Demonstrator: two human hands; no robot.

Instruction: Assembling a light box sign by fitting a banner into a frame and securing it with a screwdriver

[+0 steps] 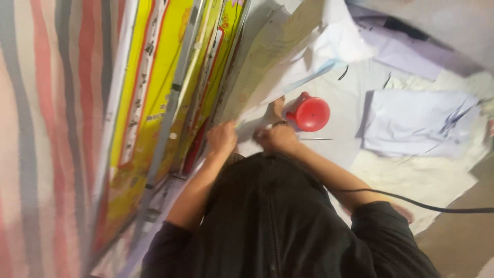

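Red cup blocks right; yellow boards left.

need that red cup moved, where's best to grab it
Take the red cup around its round body from the right, where the sheet is bare. It seems to lie on its side, its handle pointing left toward the right hand, so that side is crowded.

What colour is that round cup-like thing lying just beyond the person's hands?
The round cup is bright red, seen clearly in the head view, lying on pale sheets.
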